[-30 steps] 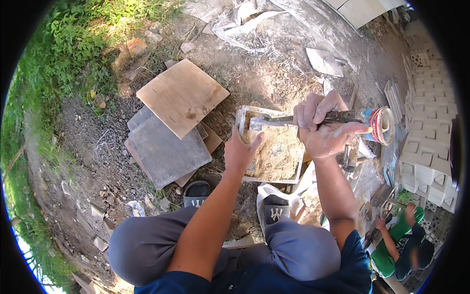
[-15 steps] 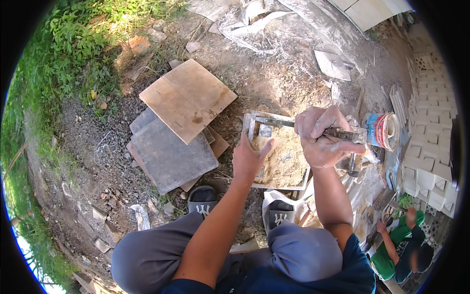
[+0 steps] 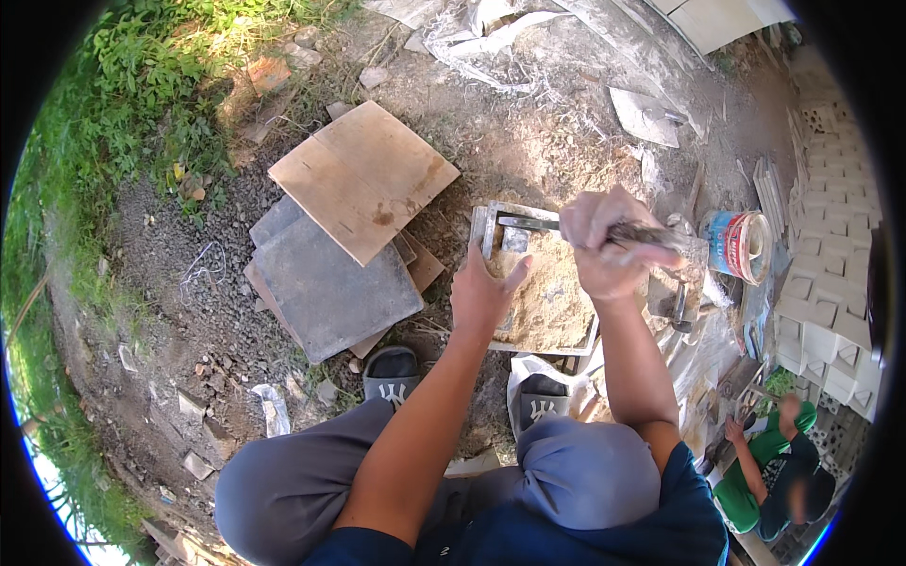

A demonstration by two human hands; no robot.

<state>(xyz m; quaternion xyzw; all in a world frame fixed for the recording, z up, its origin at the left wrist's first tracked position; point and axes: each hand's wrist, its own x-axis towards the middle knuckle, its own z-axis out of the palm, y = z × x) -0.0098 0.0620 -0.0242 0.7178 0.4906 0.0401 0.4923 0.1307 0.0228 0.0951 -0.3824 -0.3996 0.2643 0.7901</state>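
Note:
Between my slippered feet and the bare ground ahead lies a shallow rectangular frame (image 3: pixel 596 335) packed with sandy tan material (image 3: pixel 552 292). My left hand (image 3: pixel 479 297) grips its left edge, thumb laid over the inside and the other fingers partly hidden. A small pale square piece (image 3: pixel 515 240) shows in the frame's far left corner. Above the far right part, my right hand (image 3: pixel 609 245) is closed round a flat metal bar (image 3: pixel 528 223), whose narrow end points left over that corner. The hand looks dusty and slightly blurred.
Tan boards (image 3: pixel 363 179) and grey boards (image 3: pixel 340 292) lie stacked left of the frame. On the right are a red-and-blue tin (image 3: pixel 736 247), a hammer-like tool (image 3: pixel 680 307) and stacked pale blocks (image 3: pixel 830 264). A trowel (image 3: pixel 646 118) lies farther off. Another person (image 3: pixel 783 467) works at lower right.
My right hand has risen slightly and turned, swinging the metal bar's end a little to the right. My left hand keeps its place on the frame.

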